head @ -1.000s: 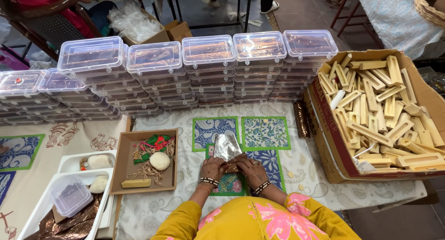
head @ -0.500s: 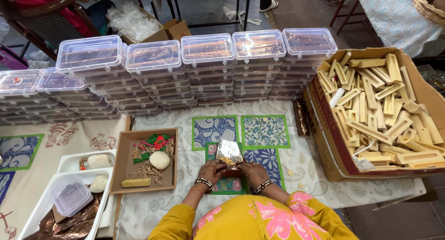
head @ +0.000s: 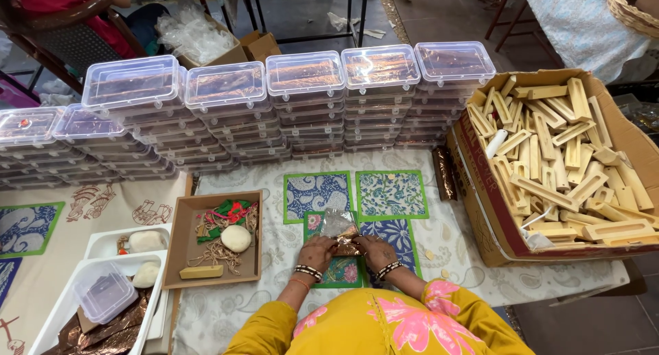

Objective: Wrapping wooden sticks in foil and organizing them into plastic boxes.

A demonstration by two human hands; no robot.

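Brown tray (head: 180, 240): well left of her fingers, with a white round lump in it.
Left hand (head: 316, 252): fingers pinching the shiny foil packet (head: 341, 233).
Right hand (head: 376, 251): fingers pinching the packet's other side.
Cardboard box (head: 480, 190): far right, full of wooden pieces.

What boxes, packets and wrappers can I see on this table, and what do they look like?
Clear plastic boxes: lidded, stacked in rows along the back.
Cardboard carton: brown with red sides, at the right, full of pale wooden pieces.
Shallow brown tray: left of centre, holding threads and a pale round lump.
Shiny foil wrapper: silver and copper, between left hand and right hand.
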